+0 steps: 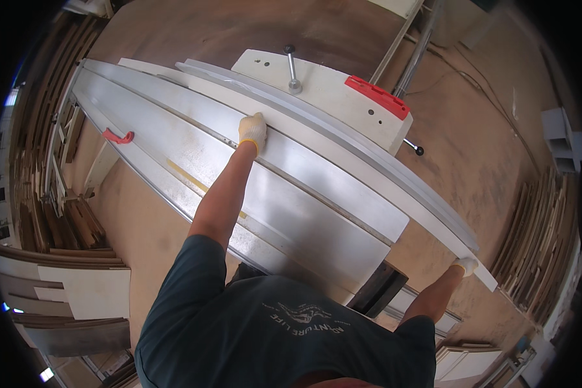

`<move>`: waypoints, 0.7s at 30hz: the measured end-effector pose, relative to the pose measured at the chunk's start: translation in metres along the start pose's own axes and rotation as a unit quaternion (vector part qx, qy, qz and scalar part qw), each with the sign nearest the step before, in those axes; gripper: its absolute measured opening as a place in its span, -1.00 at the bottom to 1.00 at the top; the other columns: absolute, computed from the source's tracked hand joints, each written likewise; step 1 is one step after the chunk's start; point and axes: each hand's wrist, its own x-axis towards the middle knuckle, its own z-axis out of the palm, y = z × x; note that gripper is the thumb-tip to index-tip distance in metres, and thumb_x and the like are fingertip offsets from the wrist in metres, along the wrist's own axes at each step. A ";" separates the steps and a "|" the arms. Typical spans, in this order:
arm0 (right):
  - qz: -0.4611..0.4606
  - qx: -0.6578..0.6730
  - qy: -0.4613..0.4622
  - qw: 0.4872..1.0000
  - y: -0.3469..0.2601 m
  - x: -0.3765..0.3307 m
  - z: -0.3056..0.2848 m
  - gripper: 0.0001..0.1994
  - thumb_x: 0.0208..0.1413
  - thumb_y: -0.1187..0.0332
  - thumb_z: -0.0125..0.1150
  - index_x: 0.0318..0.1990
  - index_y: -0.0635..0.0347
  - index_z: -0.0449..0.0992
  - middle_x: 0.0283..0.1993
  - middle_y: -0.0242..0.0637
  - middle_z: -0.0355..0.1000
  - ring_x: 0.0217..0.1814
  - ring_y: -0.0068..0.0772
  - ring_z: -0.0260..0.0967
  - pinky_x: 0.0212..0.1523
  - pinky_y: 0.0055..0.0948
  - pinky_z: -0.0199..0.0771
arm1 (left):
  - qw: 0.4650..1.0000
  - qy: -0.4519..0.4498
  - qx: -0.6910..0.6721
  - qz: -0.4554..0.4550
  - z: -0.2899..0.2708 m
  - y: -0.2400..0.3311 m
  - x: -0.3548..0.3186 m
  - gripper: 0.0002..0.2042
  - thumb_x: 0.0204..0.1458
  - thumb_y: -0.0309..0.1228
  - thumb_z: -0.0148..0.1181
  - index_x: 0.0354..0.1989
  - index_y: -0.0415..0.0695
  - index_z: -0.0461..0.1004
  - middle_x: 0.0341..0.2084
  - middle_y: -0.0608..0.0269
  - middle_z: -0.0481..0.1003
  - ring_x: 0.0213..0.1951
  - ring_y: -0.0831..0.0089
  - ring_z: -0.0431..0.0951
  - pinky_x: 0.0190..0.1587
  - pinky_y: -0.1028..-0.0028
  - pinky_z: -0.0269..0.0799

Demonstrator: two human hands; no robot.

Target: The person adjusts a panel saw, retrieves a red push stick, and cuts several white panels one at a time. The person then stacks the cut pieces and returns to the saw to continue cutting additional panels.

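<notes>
A long, narrow white board (343, 171) lies across the silver metal machine table (291, 226), against a raised grey strip (368, 152). Wearing a white knit glove with a yellow cuff, my left hand (253, 131) is closed at the board's near edge, about midway along; its fingertips are partly hidden. My right hand (467, 266), also gloved, is closed on the board near its right end, which sticks out past the table. My left arm reaches far forward over the table, while the right stretches out to the side.
Beyond the board sits a white machine cover (333, 87) with a red piece (378, 97) and a black-knobbed lever (292, 68). A red handle (118, 136) is on the table's left edge. Stacked boards stand left (58, 226) and right (530, 246). Metal rails (417, 52) run behind.
</notes>
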 end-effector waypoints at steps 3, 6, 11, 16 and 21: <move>0.024 -0.019 -0.025 0.999 0.013 -0.013 0.004 -0.46 0.31 0.10 0.03 0.17 0.48 0.43 0.19 -0.07 0.53 0.10 -0.01 0.56 0.18 -0.12 0.57 | 1.000 0.002 -0.001 0.002 0.002 -0.001 0.002 -0.67 0.22 -0.21 0.04 -0.21 -0.29 0.52 -0.45 0.06 0.54 -0.51 0.25 0.52 -0.44 0.19 0.42; -0.009 0.058 -0.082 0.995 0.033 -0.025 0.011 -0.44 0.32 0.08 0.03 0.21 0.47 0.41 0.23 -0.08 0.50 0.16 -0.05 0.53 0.24 -0.14 0.53 | 0.999 0.009 -0.036 0.013 0.004 -0.003 0.003 -0.73 0.25 -0.20 0.07 -0.37 -0.15 0.39 -0.61 0.23 0.37 -0.65 0.37 0.34 -0.59 0.27 0.23; 0.016 0.071 -0.046 0.996 0.054 -0.077 0.021 -0.41 0.33 0.01 0.02 0.17 0.47 0.48 0.16 -0.01 0.54 0.09 -0.06 0.54 0.15 -0.16 0.54 | 0.999 0.010 -0.027 0.016 0.003 0.000 -0.001 -0.70 0.28 -0.18 0.09 -0.41 -0.14 0.39 -0.66 0.27 0.35 -0.68 0.38 0.34 -0.63 0.30 0.23; 0.048 0.038 -0.074 0.995 0.065 -0.151 0.029 -0.38 0.34 -0.01 -0.02 0.21 0.47 0.47 0.16 0.03 0.53 0.09 -0.03 0.51 0.11 -0.11 0.53 | 0.999 0.016 0.033 0.024 0.004 -0.002 0.003 -0.58 0.21 -0.20 -0.03 -0.16 -0.38 0.58 -0.32 -0.21 0.63 -0.35 0.01 0.66 -0.24 0.13 0.53; 0.069 0.151 -0.255 0.953 0.098 -0.194 0.027 -0.45 0.44 0.02 -0.08 0.27 0.36 0.45 0.26 -0.10 0.49 0.19 -0.12 0.45 0.28 -0.09 0.48 | 0.884 0.063 0.387 0.254 -0.004 -0.023 0.038 -0.63 0.24 -0.20 0.02 -0.16 -0.28 0.61 -0.24 -0.11 0.67 -0.15 0.06 0.70 -0.11 0.13 0.55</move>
